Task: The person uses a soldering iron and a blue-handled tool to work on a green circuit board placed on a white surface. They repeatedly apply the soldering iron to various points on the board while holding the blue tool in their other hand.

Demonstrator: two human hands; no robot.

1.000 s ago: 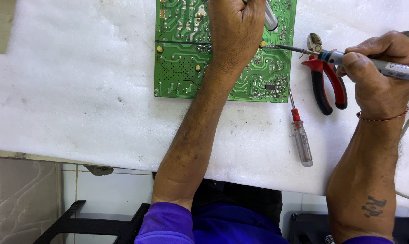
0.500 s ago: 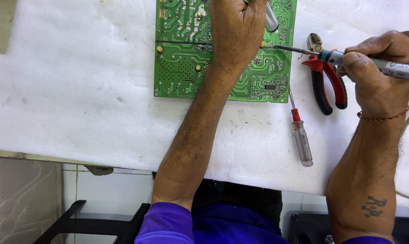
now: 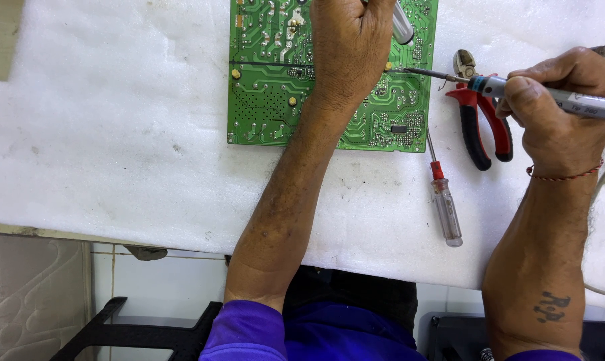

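head view: green circuit board (image 3: 269, 100) solder-side up on white foam sheet (image 3: 115, 147) over the bench. left hand (image 3: 349, 47) fisted round a silver tool (image 3: 403, 23), pressing the board. right hand (image 3: 563, 107) closed round a soldering iron (image 3: 516, 90), tip at the board. red pliers (image 3: 479, 117) and screwdriver (image 3: 445, 200) just beside the board.

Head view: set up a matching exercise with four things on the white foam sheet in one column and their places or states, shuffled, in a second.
Things:
1. circuit board
2. soldering iron
3. pliers
4. screwdriver

Places or states:
A. lies free on the foam, clear handle toward the person
B. held in the right hand, tip on the board
C. green, under the left hand
D. red and black handles, lying beside the board's right edge

Pairs: 1-C, 2-B, 3-D, 4-A
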